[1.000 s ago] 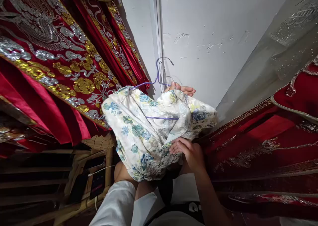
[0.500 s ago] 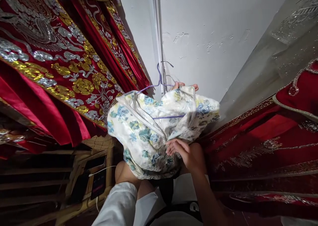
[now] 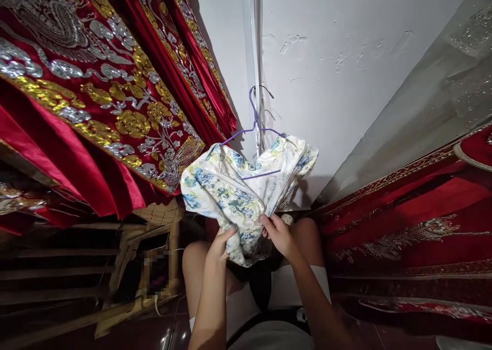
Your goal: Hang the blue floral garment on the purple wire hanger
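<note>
A white garment (image 3: pixel 238 196) with blue, green and yellow flowers hangs on a purple wire hanger (image 3: pixel 254 124). It has a V-neck and short sleeves; its lower part is bunched over my lap, so I cannot tell a blouse from a dress. My left hand (image 3: pixel 220 243) is closed on the cloth at its lower left side, slightly blurred. At the point of the neckline, the thumb and fingers of my right hand (image 3: pixel 277 232) pinch the front. The hanger's hook sits up against the strip on the wall.
Red cloth (image 3: pixel 126 99) with gold and silver embroidery hangs at the left. More red beaded fabric (image 3: pixel 415 227) stands close at the right. Ahead is a white wall (image 3: pixel 326 83) with a vertical strip. A bamboo seat (image 3: pixel 115 268) with a blurred-out device (image 3: pixel 158 275) is at lower left.
My left hand has come out from behind the garment's upper right and now grips its lower left side. The garment's right sleeve has dropped and narrowed. My right hand still pinches the neckline.
</note>
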`<state>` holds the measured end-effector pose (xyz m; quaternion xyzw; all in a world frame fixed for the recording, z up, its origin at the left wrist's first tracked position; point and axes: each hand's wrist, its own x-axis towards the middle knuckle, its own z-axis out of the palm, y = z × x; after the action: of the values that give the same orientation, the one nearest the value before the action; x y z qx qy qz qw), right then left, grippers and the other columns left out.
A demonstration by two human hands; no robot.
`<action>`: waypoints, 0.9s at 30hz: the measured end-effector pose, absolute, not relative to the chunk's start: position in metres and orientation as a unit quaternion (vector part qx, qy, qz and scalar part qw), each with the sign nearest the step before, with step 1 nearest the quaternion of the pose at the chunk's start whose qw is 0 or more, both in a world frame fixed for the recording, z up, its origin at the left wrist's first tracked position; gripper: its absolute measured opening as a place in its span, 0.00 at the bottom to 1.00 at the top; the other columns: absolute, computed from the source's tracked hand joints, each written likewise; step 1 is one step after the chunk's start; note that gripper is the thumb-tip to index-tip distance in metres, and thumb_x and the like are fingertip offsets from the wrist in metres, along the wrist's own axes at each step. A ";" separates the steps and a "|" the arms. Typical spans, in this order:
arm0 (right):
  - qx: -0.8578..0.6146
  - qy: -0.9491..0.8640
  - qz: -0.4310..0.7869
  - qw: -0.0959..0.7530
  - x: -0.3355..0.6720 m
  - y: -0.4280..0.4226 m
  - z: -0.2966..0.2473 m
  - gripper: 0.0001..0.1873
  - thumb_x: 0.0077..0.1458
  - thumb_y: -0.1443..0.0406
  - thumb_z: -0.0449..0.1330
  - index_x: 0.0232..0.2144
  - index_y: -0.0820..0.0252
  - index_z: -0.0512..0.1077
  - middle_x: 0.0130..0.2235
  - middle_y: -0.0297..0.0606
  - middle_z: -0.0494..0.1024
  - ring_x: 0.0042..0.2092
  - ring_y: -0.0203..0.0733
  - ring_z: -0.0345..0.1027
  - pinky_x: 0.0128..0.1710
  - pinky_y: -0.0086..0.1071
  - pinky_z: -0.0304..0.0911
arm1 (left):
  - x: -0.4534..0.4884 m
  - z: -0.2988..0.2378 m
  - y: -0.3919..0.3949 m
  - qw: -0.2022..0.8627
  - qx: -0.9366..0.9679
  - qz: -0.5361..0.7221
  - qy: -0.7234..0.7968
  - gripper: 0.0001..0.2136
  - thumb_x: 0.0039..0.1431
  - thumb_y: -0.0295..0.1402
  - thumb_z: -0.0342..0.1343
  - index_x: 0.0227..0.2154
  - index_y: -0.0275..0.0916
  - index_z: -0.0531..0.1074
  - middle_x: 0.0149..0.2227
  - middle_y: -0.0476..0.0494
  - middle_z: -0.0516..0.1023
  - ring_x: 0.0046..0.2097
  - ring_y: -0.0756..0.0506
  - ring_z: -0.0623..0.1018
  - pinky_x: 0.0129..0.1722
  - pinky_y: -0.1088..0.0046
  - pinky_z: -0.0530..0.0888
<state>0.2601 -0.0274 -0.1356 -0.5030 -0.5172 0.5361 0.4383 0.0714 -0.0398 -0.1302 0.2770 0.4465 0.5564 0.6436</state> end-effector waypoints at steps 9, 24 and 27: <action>-0.497 -0.495 0.539 0.467 0.261 -0.028 -0.136 0.26 0.56 0.43 0.60 0.23 0.55 0.64 0.21 0.31 0.70 0.24 0.35 0.61 0.26 0.30 0.61 | 0.088 -0.145 -0.031 0.308 0.319 0.666 0.600 0.22 0.57 0.48 0.62 0.50 0.43 0.71 0.47 0.38 0.78 0.53 0.34 0.79 0.54 0.52 0.75; -0.448 -0.535 0.567 0.437 0.274 0.020 -0.044 0.20 0.59 0.51 0.63 0.22 0.57 0.72 0.17 0.31 0.69 0.18 0.34 0.57 0.19 0.31 0.55 | 0.147 -0.184 -0.034 0.316 0.587 0.536 0.518 0.12 0.64 0.40 0.55 0.26 0.40 0.68 0.26 0.48 0.70 0.31 0.47 0.72 0.33 0.72 0.69; -0.425 -0.544 0.526 0.495 0.274 0.057 0.007 0.17 0.59 0.55 0.65 0.24 0.60 0.74 0.19 0.32 0.71 0.20 0.32 0.59 0.20 0.29 0.58 | 0.146 -0.179 -0.026 0.307 0.621 0.516 0.503 0.12 0.64 0.38 0.53 0.25 0.40 0.66 0.27 0.48 0.68 0.30 0.47 0.71 0.31 0.71 0.68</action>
<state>0.2743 0.0572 0.0071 -0.4254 -0.5445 0.5264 0.4955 0.1458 -0.0265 -0.1785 0.6212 0.5031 0.5164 0.3069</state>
